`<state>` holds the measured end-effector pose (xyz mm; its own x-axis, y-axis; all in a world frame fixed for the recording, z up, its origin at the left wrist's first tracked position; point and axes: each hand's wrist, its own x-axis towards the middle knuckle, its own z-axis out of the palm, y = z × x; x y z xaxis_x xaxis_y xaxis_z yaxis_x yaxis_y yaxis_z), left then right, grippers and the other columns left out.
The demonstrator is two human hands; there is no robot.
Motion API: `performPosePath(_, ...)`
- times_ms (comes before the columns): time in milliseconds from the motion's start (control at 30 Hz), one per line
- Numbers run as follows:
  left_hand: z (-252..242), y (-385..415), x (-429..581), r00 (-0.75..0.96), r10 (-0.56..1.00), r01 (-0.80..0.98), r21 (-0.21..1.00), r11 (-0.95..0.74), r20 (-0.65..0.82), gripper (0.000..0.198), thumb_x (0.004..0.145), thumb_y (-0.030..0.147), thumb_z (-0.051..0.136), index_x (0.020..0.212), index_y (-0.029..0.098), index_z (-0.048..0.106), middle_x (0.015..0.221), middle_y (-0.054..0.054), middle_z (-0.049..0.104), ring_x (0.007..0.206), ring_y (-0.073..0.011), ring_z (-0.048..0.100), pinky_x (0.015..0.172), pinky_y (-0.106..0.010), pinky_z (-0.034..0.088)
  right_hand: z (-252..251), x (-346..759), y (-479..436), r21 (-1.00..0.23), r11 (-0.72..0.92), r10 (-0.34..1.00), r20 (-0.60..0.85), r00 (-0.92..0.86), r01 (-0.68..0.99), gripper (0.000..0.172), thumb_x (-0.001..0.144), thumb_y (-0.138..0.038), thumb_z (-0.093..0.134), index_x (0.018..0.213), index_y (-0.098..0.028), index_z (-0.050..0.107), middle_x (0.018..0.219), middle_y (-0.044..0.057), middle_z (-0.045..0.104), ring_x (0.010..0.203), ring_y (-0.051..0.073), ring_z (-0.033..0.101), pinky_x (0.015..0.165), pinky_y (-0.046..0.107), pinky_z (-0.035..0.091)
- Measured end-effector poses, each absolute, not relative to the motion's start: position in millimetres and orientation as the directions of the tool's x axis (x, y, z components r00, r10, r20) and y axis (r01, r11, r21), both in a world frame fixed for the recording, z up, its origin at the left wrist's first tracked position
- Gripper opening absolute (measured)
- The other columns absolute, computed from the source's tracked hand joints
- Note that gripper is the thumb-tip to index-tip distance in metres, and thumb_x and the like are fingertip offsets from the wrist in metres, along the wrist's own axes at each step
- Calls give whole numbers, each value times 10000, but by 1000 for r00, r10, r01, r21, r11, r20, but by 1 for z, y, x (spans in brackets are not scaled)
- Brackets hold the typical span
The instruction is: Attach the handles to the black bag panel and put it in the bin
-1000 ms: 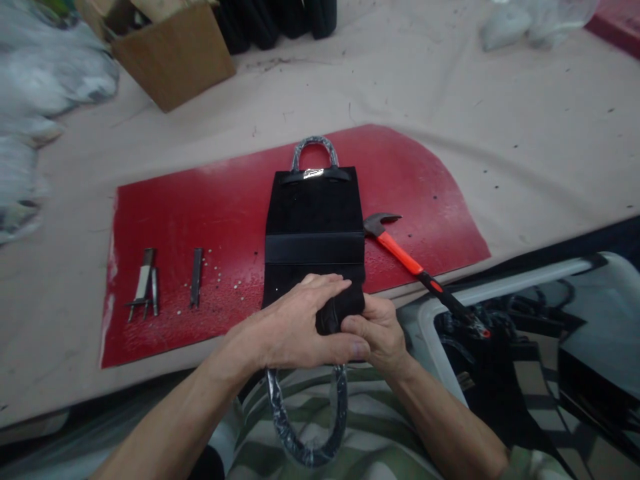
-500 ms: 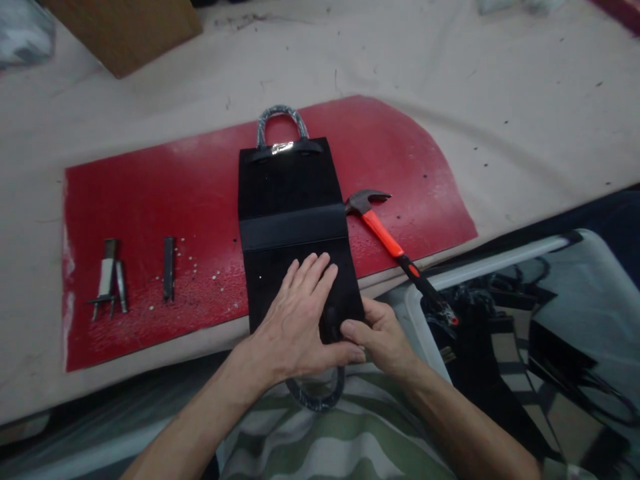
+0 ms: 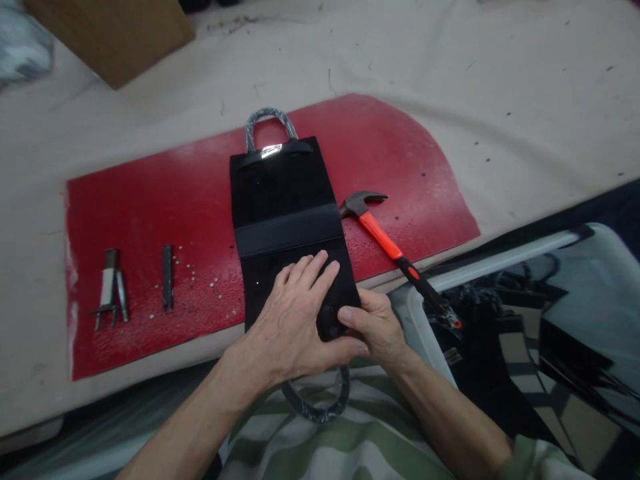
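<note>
A black handbag panel [image 3: 285, 190] lies unfolded, partly on the red mat and partly over the table's front edge. Plastic-wrapped loop handles stand at both ends, the far handle [image 3: 270, 113] and the near handle [image 3: 320, 415]. My left hand [image 3: 300, 313] rests flat across the near half, fingers stretched out and thumb to the right. At the panel's right edge, my right hand [image 3: 375, 327] pinches it, thumb on top and fingers underneath. Just right of the panel lies a claw hammer [image 3: 383, 237] with an orange and black grip.
On the left of the red mat [image 3: 140, 213] are metal punch tools [image 3: 110, 287], a dark bar [image 3: 167, 277] and scattered small bits. A white bin [image 3: 415, 313] of black pieces stands at the right. A cardboard box [image 3: 115, 40] sits at the back left.
The panel's far end has shifted slightly left in view, and the camera has tilted a little. Both hands keep nearly the same places on the panel.
</note>
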<state>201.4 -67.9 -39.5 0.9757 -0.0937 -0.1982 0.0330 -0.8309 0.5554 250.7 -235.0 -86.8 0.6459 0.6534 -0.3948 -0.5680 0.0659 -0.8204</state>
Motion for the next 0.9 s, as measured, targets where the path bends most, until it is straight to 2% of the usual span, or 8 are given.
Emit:
performPosePath(200, -38, -65, 204, 970, -103, 38, 552, -833, -221, 1056, 704, 771, 655, 1498, 131, 382, 1597, -149, 314, 1453, -378, 304, 1163, -613, 307, -90, 261, -229, -856, 54, 684, -343, 644, -514, 282, 760, -375, 753, 726, -108, 672, 578, -9, 529, 495, 81, 433, 458, 189, 313)
performPosePath(400, -42, -65, 205, 968, -94, 56, 566, -823, -232, 1014, 707, 738, 679, 1476, 130, 420, 1593, -134, 327, 1453, -366, 311, 1179, -602, 296, -89, 269, -225, -913, 64, 716, -239, 656, -403, 335, 762, -348, 749, 575, -110, 603, 506, -1, 523, 450, 83, 438, 439, 194, 306)
performPosePath(467, -42, -64, 205, 966, -88, 76, 592, -802, -243, 1022, 700, 732, 691, 1481, 134, 414, 1600, -138, 311, 1462, -364, 296, 1193, -597, 278, -89, 268, -225, -892, 60, 710, -278, 647, -448, 325, 751, -370, 761, 612, -111, 622, 522, -3, 523, 458, 82, 435, 442, 194, 306)
performPosePath(600, -40, -57, 204, 963, -117, 90, 695, -713, -244, 1073, 703, 741, 692, 1504, 105, 368, 1607, -176, 274, 1494, -367, 229, 1217, -599, 231, -90, 262, -226, -771, 86, 703, -402, 587, -631, 315, 704, -406, 805, 776, -127, 678, 581, -10, 553, 474, 86, 448, 456, 198, 351)
performPosePath(700, -40, -47, 198, 988, -60, 73, 771, -633, -143, 860, 783, 621, 697, 1427, 97, 475, 1541, -181, 404, 1459, -330, 327, 1224, -566, 246, -91, 259, -228, -729, 126, 682, -428, 593, -672, 301, 714, -396, 801, 797, -137, 671, 555, -23, 546, 427, 67, 421, 416, 179, 329)
performPosePath(800, -45, -36, 184, 989, 147, 91, 779, -620, 1, 523, 877, 427, 656, 1297, 124, 589, 1399, -157, 570, 1327, -273, 507, 1160, -492, 383, -90, 259, -229, -711, 169, 626, -458, 632, -682, 287, 712, -381, 796, 800, -147, 655, 523, -44, 517, 377, 50, 373, 361, 157, 285)
performPosePath(900, -49, -33, 162, 910, 400, 187, 752, -633, 111, 296, 911, 326, 611, 1144, 150, 662, 1202, -115, 675, 1144, -227, 620, 1026, -399, 496, -88, 261, -230, -683, 182, 593, -497, 633, -707, 287, 686, -359, 806, 793, -150, 641, 501, -57, 487, 368, 47, 349, 346, 155, 294)
